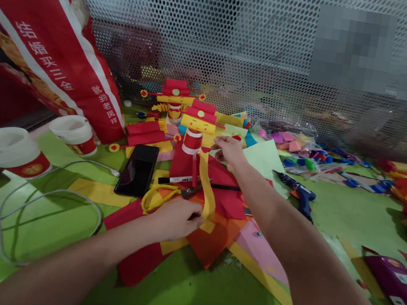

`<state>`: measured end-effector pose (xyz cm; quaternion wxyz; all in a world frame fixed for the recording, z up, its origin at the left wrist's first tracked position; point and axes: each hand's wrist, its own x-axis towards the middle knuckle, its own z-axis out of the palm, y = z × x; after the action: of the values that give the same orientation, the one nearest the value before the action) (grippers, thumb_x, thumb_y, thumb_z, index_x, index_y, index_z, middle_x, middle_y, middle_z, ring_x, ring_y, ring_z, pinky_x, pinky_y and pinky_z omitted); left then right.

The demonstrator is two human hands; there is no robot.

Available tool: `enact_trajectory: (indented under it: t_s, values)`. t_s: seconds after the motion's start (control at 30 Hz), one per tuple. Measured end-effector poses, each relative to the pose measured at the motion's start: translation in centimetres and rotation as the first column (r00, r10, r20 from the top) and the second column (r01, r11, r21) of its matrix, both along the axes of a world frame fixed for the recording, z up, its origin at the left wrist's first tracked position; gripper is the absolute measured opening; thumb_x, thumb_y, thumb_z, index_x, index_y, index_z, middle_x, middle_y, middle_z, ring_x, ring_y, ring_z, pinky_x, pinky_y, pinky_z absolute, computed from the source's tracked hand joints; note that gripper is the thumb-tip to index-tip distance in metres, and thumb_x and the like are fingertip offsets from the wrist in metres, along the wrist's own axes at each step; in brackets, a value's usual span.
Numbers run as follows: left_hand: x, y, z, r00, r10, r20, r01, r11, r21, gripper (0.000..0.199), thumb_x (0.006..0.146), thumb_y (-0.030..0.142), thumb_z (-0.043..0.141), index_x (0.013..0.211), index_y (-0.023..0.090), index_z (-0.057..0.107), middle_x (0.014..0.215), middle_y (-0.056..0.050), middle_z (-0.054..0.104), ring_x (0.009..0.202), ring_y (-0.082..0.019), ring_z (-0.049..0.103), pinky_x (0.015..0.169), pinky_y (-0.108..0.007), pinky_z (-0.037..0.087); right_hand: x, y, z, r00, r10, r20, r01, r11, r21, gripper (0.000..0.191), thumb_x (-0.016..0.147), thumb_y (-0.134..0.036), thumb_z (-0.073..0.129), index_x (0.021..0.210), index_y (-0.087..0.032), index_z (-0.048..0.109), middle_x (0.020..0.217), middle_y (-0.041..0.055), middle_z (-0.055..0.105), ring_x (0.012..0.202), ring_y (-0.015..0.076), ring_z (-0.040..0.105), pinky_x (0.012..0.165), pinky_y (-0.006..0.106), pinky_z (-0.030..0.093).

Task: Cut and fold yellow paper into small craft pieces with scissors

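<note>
A paper-cup figure with a yellow face and a red hat stands near the middle of the table. My right hand is just to its right, fingers bent close together beside the yellow paper; whether they grip it is hard to see. From the figure a curved yellow paper strip runs down toward me. Beside the strip's lower end is my left hand, its fingers curled; what they hold, if anything, is hidden. Yellow-handled scissors lie just behind the left hand. A second similar figure stands farther back.
On the left are a black phone, a white cable, paper cups and a large red bag. A glue gun lies right of coloured paper sheets. Behind rises a perforated metal screen.
</note>
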<state>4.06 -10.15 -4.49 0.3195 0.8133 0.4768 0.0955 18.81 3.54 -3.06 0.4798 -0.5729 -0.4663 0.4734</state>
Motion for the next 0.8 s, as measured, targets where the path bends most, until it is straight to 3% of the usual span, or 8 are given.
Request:
enact_trajectory:
  t_s: [0.23, 0.4, 0.5, 0.8]
  values:
    - [0.0, 0.0, 0.0, 0.954, 0.154, 0.258, -0.144, 0.988, -0.058, 0.023, 0.08, 0.025, 0.046, 0.058, 0.02, 0.04, 0.052, 0.006, 0.039, 0.049, -0.009, 0.035, 0.047, -0.021, 0.026, 2.3, -6.3, -0.1, 1.0, -0.005, -0.027, 0.006, 1.0, 0.02, 0.011, 0.073, -0.025, 0.062, 0.074, -0.018, 0.052, 0.058, -0.0057, 0.055, 0.039, 0.0036, 0.043, 0.035, 0.015, 0.034]
    - [0.4, -0.3, -0.2, 0.875, 0.273, 0.401, -0.207, 0.958, -0.2, 0.022, 0.082, 0.03, 0.043, 0.062, 0.02, 0.041, 0.053, 0.005, 0.048, 0.044, -0.008, 0.04, 0.045, -0.021, 0.031, 3.1, -12.8, -1.1, 0.974, 0.172, -0.148, -0.188, 0.977, -0.104, 0.042, 0.064, -0.058, 0.063, 0.068, -0.018, 0.053, 0.054, -0.005, 0.054, 0.039, 0.006, 0.046, 0.036, 0.019, 0.033]
    - [0.7, -0.5, -0.4, 0.857, 0.297, 0.422, -0.229, 0.951, -0.206, 0.022, 0.081, 0.032, 0.044, 0.063, 0.02, 0.042, 0.052, 0.006, 0.046, 0.042, -0.008, 0.04, 0.044, -0.021, 0.032, 2.9, -15.4, -1.7, 0.946, 0.261, -0.193, -0.294, 0.941, -0.169, 0.051, 0.058, -0.066, 0.064, 0.063, -0.017, 0.051, 0.055, -0.0041, 0.055, 0.04, 0.0064, 0.049, 0.039, 0.02, 0.036]
    - [1.4, -0.9, -1.2, 0.86, 0.262, 0.438, -0.188, 0.961, -0.205, 0.022, 0.08, 0.035, 0.044, 0.064, 0.02, 0.04, 0.051, 0.006, 0.041, 0.043, -0.009, 0.042, 0.045, -0.022, 0.034, 2.5, -16.2, -3.5, 0.928, 0.283, -0.244, -0.322, 0.937, -0.137, 0.045, 0.053, -0.057, 0.073, 0.066, -0.018, 0.054, 0.054, -0.0048, 0.059, 0.04, 0.0055, 0.05, 0.043, 0.02, 0.039]
